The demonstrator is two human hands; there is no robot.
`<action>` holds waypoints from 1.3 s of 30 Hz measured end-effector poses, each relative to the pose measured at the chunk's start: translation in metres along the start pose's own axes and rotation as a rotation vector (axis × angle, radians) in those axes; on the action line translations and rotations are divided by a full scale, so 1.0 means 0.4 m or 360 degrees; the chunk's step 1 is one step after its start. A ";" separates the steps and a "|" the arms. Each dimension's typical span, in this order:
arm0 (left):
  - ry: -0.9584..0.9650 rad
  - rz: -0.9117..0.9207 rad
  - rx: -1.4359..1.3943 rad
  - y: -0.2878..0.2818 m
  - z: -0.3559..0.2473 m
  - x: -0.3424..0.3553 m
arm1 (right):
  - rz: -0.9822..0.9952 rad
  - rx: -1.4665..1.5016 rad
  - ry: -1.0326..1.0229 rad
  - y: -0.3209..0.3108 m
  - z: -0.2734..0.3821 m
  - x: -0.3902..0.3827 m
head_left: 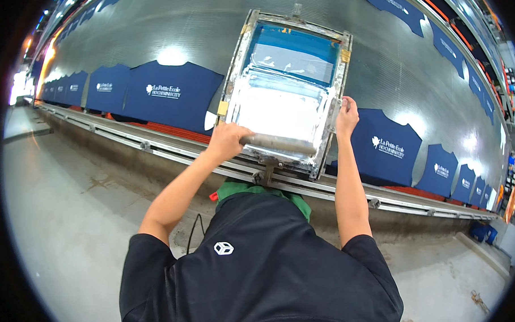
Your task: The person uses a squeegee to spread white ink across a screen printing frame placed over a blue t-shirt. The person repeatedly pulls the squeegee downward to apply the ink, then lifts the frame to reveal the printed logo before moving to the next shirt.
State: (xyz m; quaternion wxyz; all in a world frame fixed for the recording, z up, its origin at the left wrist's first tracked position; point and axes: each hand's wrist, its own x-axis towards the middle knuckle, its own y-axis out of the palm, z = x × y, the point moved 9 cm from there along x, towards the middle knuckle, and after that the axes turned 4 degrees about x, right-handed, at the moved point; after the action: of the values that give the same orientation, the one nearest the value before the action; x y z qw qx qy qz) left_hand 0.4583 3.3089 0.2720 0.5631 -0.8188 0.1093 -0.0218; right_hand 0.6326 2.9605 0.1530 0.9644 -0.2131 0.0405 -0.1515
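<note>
A screen printing frame [346,62] lies in front of me on the long table, with white ink [279,108] spread over the near part of its mesh and a blue area [296,40] at its far end. My left hand [227,142] is closed round the left end of a squeegee [283,144], which lies crosswise at the near end of the ink. At the frame's right edge, my right hand [347,114] has its fingers bent together against the side; what they pinch, if anything, is hidden.
Dark blue shirt pieces with white prints lie along the table [205,34], one [172,93] left of the frame and another [388,146] right of it. A metal rail [212,166] runs along the near edge. Blue objects [483,231] stand on the floor at far right.
</note>
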 end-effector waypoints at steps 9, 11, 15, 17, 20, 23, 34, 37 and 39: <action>-0.0056 0.0478 0.0173 -0.024 0.161 0.492 | 0.0365 -0.0544 -0.0860 -0.011 0.276 0.053; -0.0045 0.0511 0.0200 -0.017 0.177 0.558 | 0.0782 -0.0606 -0.0888 0.060 0.385 0.053; -0.0051 0.0469 0.0225 -0.011 0.179 0.587 | 0.1243 -0.1098 -0.0563 0.201 0.303 0.106; -0.0090 0.0372 0.0199 0.004 0.178 0.536 | 0.1118 -0.0977 -0.0582 0.208 0.275 0.088; -0.0036 0.0367 0.0297 0.036 0.138 0.468 | 0.0966 -0.0975 -0.0659 0.146 0.265 -0.017; -0.0089 0.0238 0.0171 0.076 0.129 0.278 | 0.0985 -0.0751 -0.0632 0.112 0.234 -0.172; -0.0137 0.0289 0.0171 0.028 -0.011 -0.104 | 0.1055 -0.0532 -0.0622 -0.037 0.238 -0.548; -0.0066 0.0446 0.0058 0.018 0.057 0.062 | 0.1230 -0.0659 -0.0536 0.024 0.248 -0.353; -0.0049 0.0565 0.0221 0.001 0.108 0.268 | 0.1233 -0.0859 -0.0523 0.095 0.309 -0.173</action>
State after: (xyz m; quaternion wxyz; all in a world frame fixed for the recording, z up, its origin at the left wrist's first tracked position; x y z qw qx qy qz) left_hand 0.5695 3.3267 0.2464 0.6149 -0.7460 0.2417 0.0831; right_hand 0.5947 3.0641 0.2499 0.8539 -0.4453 0.0021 0.2693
